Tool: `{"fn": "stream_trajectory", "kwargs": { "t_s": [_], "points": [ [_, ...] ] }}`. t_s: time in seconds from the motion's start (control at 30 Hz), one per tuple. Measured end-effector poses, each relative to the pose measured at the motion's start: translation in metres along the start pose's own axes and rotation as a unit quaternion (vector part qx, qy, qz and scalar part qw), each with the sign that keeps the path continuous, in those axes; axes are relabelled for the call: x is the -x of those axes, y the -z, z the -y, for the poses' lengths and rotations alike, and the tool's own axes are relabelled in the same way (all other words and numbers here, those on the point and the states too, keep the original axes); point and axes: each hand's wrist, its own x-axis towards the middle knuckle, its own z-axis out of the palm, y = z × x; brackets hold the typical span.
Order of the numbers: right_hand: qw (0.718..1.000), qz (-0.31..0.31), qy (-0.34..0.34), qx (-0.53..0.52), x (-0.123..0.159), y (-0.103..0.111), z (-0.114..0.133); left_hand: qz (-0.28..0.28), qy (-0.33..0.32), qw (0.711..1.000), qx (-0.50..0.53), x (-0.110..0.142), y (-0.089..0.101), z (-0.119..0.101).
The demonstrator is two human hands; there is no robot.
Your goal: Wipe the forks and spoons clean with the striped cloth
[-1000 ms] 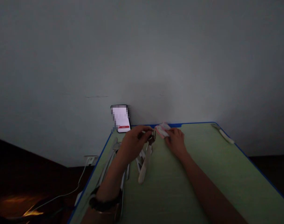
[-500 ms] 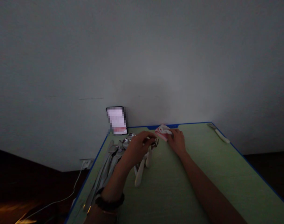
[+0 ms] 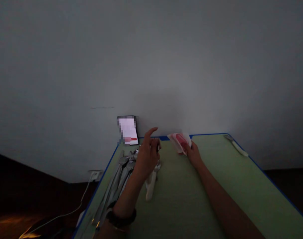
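My left hand (image 3: 147, 157), with a dark band at the wrist, is raised over the cutlery with its index finger lifted. Its other fingers are curled round a small shiny utensil (image 3: 159, 144), mostly hidden, whose kind I cannot make out. My right hand (image 3: 193, 154) pinches a pink and white cloth (image 3: 177, 142) above the far part of the table. Below my left hand lies a fork (image 3: 151, 186) with a pale handle. Several metal spoons (image 3: 123, 161) and other long-handled cutlery lie to the left, partly covered by my left forearm.
The green table (image 3: 181, 205) has a blue edge and stands against a grey wall. A phone (image 3: 128, 131) with a lit screen leans at the back left. Another pale-handled utensil (image 3: 237, 146) lies at the far right edge. A white cable (image 3: 79, 204) hangs from a socket (image 3: 94, 175).
My left hand has risen slightly with the utensil and its index finger has lifted. My right hand has raised the cloth, which now shows more of its pink side.
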Motion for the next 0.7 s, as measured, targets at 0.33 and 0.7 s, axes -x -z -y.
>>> {"fn": "stream_trajectory", "kwargs": {
  "t_s": [0.33, 0.7],
  "points": [
    [0.991, 0.019, -0.053, -0.119, -0.003, 0.001, -0.013, 0.171, -0.010, 0.966, -0.191, 0.003, 0.027, 0.016],
    [0.981, 0.086, -0.072, -0.160, 0.000, 0.003, 0.011, 0.227, 0.030, 0.952, -0.205, 0.000, 0.038, -0.014]
  ]
}}
